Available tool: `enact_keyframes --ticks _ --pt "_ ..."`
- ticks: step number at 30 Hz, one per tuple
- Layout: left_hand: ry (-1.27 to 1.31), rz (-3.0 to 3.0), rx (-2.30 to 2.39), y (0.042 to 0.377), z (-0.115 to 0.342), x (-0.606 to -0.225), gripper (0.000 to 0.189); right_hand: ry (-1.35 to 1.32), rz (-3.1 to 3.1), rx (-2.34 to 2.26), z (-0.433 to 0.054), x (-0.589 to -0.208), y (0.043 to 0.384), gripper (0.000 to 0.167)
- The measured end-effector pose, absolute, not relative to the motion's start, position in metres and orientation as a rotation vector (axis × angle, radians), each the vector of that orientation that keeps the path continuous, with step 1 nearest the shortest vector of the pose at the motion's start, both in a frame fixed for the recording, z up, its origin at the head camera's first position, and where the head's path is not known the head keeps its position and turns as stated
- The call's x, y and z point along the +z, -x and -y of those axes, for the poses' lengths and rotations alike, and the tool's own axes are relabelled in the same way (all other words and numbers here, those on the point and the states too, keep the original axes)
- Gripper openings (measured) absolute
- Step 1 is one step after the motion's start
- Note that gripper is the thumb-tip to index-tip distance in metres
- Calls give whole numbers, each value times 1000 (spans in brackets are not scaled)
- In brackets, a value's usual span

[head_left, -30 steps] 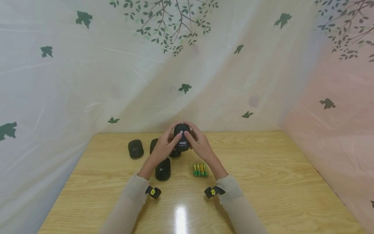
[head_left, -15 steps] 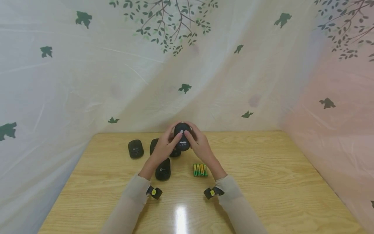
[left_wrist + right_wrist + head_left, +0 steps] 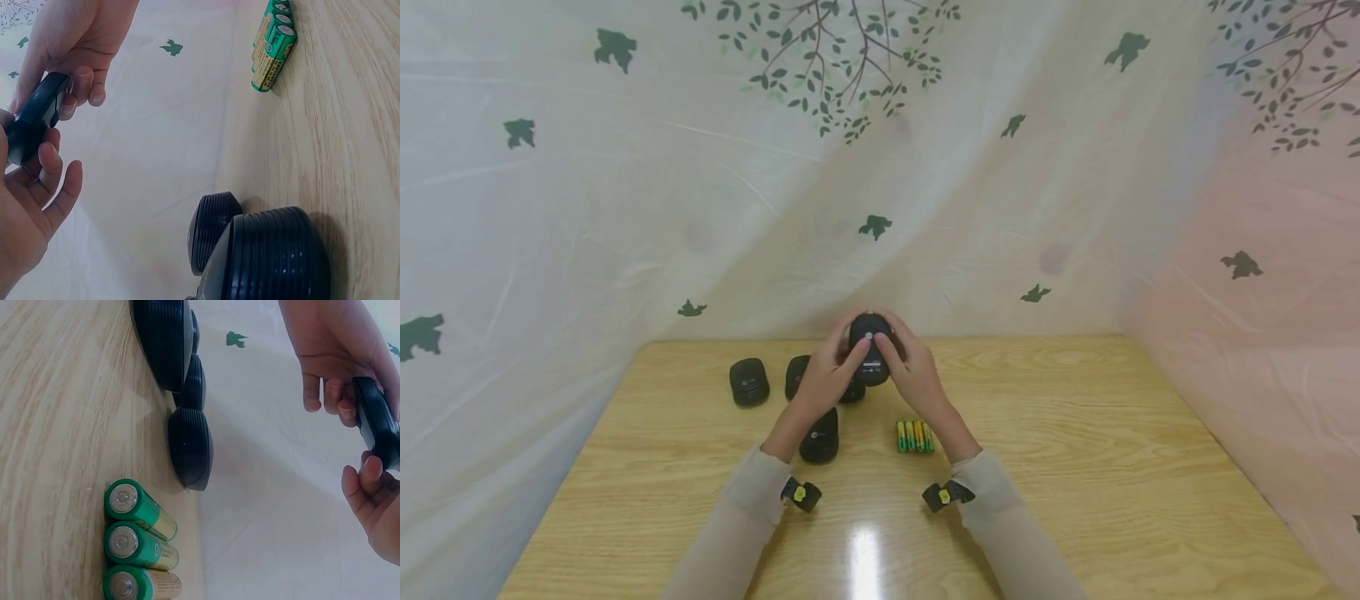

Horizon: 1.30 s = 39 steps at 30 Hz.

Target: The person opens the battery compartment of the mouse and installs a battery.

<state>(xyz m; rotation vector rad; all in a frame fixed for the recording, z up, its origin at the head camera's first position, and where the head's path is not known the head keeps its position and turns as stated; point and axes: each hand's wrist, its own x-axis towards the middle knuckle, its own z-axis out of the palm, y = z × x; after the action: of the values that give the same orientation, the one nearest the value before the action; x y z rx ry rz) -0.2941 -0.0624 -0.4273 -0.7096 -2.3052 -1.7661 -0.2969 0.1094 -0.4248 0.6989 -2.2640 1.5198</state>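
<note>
Left hand point(image 3: 822, 372) and right hand point(image 3: 917, 372) clasp one black computer mouse point(image 3: 872, 360) between them at frame centre, thumbs on its labelled face. Bracing its sides while both thumbs press evenly should keep it steady. Writing on the leftmost mouse point(image 3: 748, 382), the held one's white label point(image 3: 873, 365) and the green-and-gold batteries point(image 3: 914, 437) is too small to read.

I have a pale wooden table point(image 3: 1112, 467) in front of me, its grain showing, with a bright streak of light point(image 3: 864, 560) near my side. Four black mice point(image 3: 748, 382) lie on it left of centre; right of them lie four green-and-yellow batteries point(image 3: 910, 436), side by side.
</note>
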Motion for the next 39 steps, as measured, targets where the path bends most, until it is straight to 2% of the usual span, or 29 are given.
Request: enact_keyframes --ticks 23,39 --pt "717 2361 -1759 291 66 -425 51 -693 2326 1508 -118 -421 297 40" --pt "815 2444 -1719 293 68 -430 51 -543 2291 1490 -128 -411 296 39"
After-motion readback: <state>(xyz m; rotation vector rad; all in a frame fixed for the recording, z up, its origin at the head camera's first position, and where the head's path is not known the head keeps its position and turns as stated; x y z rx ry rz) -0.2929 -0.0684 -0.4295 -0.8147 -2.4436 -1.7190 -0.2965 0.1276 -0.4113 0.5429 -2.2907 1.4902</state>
